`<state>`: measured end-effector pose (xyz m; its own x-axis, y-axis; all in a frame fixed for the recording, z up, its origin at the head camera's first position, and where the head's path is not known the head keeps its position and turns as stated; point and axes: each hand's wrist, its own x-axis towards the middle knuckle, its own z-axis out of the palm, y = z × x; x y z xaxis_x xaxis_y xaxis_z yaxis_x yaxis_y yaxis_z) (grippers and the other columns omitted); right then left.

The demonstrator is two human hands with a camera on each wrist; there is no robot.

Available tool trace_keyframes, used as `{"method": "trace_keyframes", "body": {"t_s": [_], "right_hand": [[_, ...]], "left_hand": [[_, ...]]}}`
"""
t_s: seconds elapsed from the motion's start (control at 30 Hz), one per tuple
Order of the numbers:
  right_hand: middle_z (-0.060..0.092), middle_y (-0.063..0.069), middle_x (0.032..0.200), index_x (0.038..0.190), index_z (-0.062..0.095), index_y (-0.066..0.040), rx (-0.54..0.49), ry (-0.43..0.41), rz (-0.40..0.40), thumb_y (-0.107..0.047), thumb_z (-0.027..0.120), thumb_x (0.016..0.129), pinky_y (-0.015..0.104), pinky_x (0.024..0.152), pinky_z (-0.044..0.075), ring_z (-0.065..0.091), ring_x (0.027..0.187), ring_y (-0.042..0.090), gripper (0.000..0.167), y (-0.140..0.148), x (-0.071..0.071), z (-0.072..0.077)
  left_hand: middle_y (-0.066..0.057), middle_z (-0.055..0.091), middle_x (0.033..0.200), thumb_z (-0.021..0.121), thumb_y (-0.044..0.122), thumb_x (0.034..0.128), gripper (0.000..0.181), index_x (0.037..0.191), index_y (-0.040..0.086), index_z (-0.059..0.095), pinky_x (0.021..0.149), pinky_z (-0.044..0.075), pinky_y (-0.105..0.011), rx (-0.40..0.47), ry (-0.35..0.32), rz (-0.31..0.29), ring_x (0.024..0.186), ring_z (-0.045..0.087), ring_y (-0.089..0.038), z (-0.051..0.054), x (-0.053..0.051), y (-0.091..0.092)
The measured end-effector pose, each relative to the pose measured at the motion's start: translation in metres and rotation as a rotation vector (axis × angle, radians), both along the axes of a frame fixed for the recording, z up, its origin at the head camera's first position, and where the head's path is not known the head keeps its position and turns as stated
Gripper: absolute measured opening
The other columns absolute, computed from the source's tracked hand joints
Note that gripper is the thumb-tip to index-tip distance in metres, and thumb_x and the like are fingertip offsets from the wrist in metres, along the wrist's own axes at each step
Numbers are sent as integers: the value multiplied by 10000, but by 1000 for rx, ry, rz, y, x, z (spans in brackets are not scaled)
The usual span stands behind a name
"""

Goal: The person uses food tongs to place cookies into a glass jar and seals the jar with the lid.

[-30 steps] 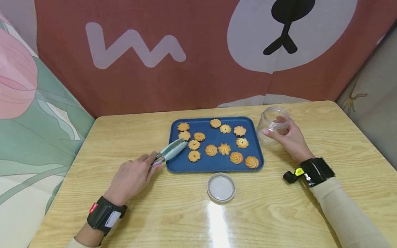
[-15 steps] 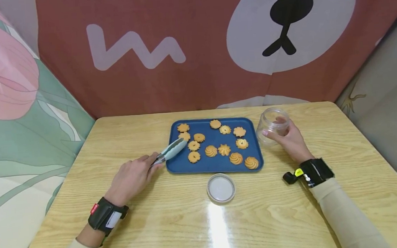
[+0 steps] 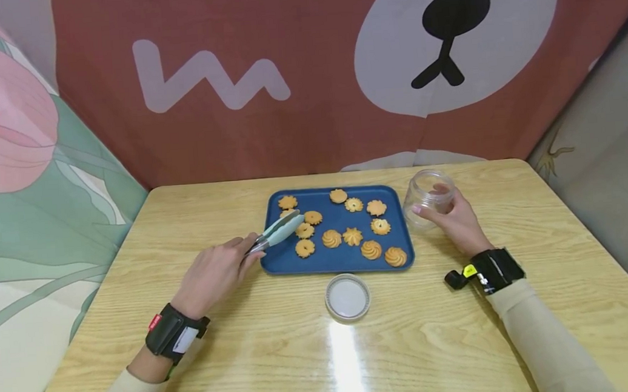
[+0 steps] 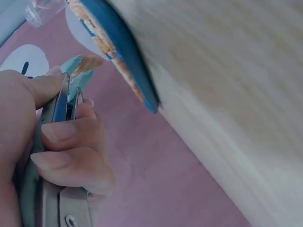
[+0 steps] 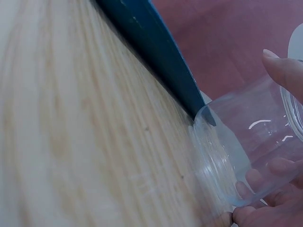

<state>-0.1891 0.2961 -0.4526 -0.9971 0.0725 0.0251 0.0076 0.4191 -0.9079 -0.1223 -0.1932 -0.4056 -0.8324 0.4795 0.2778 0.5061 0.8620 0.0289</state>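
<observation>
In the head view my left hand (image 3: pixel 215 273) grips a pair of tongs (image 3: pixel 278 232) with pale teal tips above the left part of a blue tray (image 3: pixel 275 262). The left wrist view has a cookie (image 4: pixel 89 65) between the tong tips, lifted off the tray. Several golden cookies, such as a swirled cookie (image 3: pixel 331 238), lie spread over the tray. My right hand (image 3: pixel 460 225) holds a clear open jar (image 3: pixel 424 203) at the tray's right side, thumb on the near side and fingers behind. The right wrist view shows the jar (image 5: pixel 236 137) close to the tray's edge.
A round lid (image 3: pixel 348 298) lies on the wooden table (image 3: pixel 412 347) in front of the tray. Behind the table's far edge hangs a brown printed cloth (image 3: pixel 308 117).
My left hand has moved slightly right and away from me, carrying the tong tips over the tray's left cookies. The right hand and the jar stay in place.
</observation>
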Motion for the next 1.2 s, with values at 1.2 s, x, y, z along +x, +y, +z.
{"method": "trace_keyframes", "body": {"t_s": [1.2], "right_hand": [[398,190,1646,1655,242,-125,0,-15,-8,-448,784,939,597,1207,329,392,1507,388,954,-1,1,2]], "left_hand": [[-22,603,826,559,431,1086,440,1358,102,664,496,326,-245,33,12,-147,576,491,-132,50,-40,84]]}}
